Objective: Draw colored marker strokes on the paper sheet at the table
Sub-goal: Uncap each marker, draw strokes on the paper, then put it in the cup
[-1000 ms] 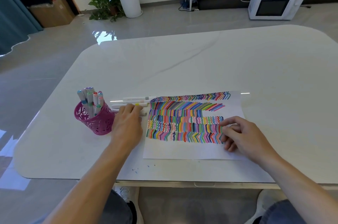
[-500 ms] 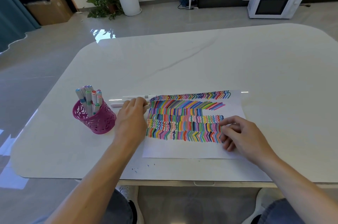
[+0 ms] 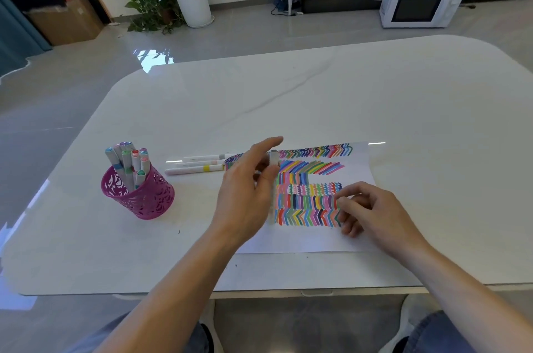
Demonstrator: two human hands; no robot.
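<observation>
White table (image 3: 346, 93): one glossy slab with rounded corners and faint grey veins like marble; it carries everything below and passes under both hands.

Paper sheet (image 3: 302, 240): one flat white rectangle lying on the table at its near edge, under and between the hands. It bears six bands of multicoloured strokes: chevrons, slanted bars, short upright bars, wavy lines, upright bars and chevrons again. The near margin is blank.

Left hand (image 3: 245, 196): raised over the left edge of the sheet, forefinger stretched forward, thumb and remaining fingers closed on one marker; the view is blurred here.

Right hand (image 3: 375, 211): fingers loosely bent, their tips resting on the right end of the lower bands, nothing visible in its grasp.

Pink cup (image 3: 144, 199): one round holder with a cut-out lace pattern in its wall, standing on the table well to the left of the left hand.

Markers in the cup (image 3: 127, 159): about eight pale barrels with coloured caps upward, leaning against each other.

Loose markers (image 3: 199, 163): three white barrels lying side by side on the table, just beyond the left hand, between the cup and the sheet.

Held marker (image 3: 272, 159): one pale barrel, roughly upright, grey at the top.
</observation>
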